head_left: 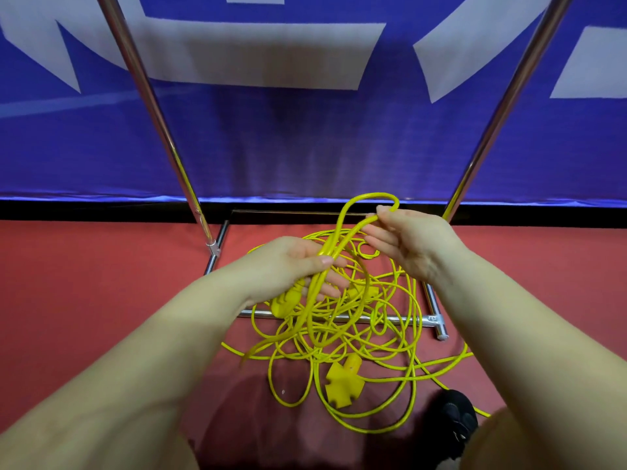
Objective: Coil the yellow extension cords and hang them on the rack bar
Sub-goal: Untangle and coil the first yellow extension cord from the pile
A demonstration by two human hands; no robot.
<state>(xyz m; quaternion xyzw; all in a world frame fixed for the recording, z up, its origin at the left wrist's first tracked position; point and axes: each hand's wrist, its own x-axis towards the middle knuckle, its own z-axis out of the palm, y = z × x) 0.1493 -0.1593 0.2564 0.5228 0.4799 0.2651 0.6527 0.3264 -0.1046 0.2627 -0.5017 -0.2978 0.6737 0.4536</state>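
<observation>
Red floor [84, 300] below a blue banner [305, 147], chrome rack [159, 123] uprights, tangled yellow cords [356, 334] heaped on the rack's base (no single axis), left hand [291, 266] gripping strands, right hand [407, 242] pinching a loop pointing away.

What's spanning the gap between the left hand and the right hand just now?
In the head view, a raised loop of yellow cord runs from the left hand up to the right hand, which pinches it. Behind the gap lies the tangled cord pile.

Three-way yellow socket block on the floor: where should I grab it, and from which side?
Grip the three-way socket block by its round neck at the far end, from above. It lies flat on the red floor, and the neck looks narrower than the splayed head.
</observation>
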